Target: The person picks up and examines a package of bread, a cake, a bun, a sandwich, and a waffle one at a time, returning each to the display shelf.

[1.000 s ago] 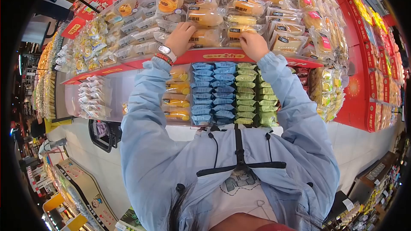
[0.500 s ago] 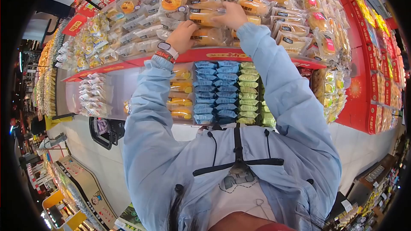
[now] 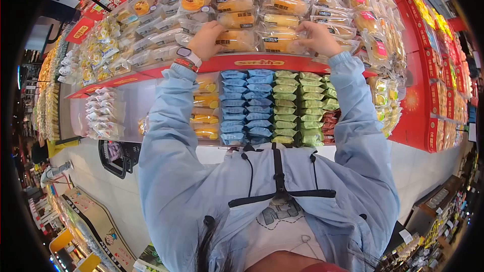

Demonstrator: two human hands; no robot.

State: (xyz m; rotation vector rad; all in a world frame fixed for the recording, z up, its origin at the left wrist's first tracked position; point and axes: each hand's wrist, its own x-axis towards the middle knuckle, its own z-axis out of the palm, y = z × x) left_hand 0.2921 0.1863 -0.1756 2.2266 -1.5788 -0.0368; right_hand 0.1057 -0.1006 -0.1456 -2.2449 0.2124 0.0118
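My left hand (image 3: 205, 42), with a watch and a red band at the wrist, touches the left edge of a bread packet (image 3: 238, 41) in the front row of the upper shelf. Its thumb and fingers are apart. My right hand (image 3: 319, 39) is at the right edge of the neighbouring bread packet (image 3: 278, 42), thumb and forefinger spread. Both packets are clear plastic with dark labels and lie side by side between my hands. Behind them, more bread packets (image 3: 237, 19) are stacked in columns. Neither packet is lifted.
A red shelf edge (image 3: 212, 64) runs below the packets. On the lower shelf stand columns of blue packets (image 3: 259, 103) and green packets (image 3: 286, 103). Round pastries (image 3: 193, 1) lie farther back. A black basket (image 3: 120, 157) sits on the floor at left; red display shelving (image 3: 423, 85) stands at right.
My right hand has moved right and nearer, from the second-row packet to the front row's right side. My left hand stays at the left packet's edge. The view has shifted slightly.
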